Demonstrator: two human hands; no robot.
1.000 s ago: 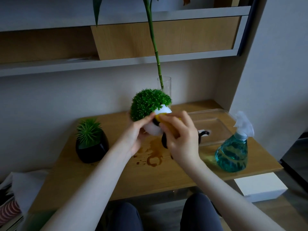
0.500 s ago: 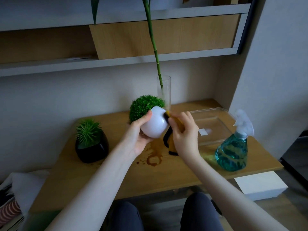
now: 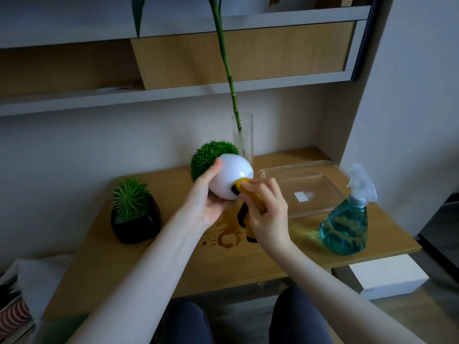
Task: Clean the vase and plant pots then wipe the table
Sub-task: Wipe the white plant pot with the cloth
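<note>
Both hands worked above the middle of the table (image 3: 154,264), lifted clear of it. Her or his left hand (image 3: 207,206) cradled the white pot (image 3: 229,178) from below, thumb curled up over its side, and had it tipped so that the green ball of foliage (image 3: 211,157) pointed away toward 11 o'clock and the rounded underside faced the camera. That tilt looked deliberate: it seemed to expose the base to the cloth. At 3 o'clock of the pot, the right hand (image 3: 267,214) pinched a yellow cloth with a black edge (image 3: 250,207), fingers curled round it, pressing one bunched end against the lower side of the pot while the rest hung down toward the table.

On the table straight below the hands lay a brown ring-shaped stain (image 3: 227,238) with small splashes beside it, probably the job left for the final wipe. A black pot (image 3: 135,223) with a spiky plant stood well apart at 9 o'clock, upright. Behind the hands at 12 o'clock, a tall glass vase (image 3: 244,137) held a long green stem. Toward 3 o'clock sat a clear plastic tray (image 3: 330,170), and just beyond it a spray bottle (image 3: 345,227) of blue-green liquid, set within reach of the wiping hand.
</note>
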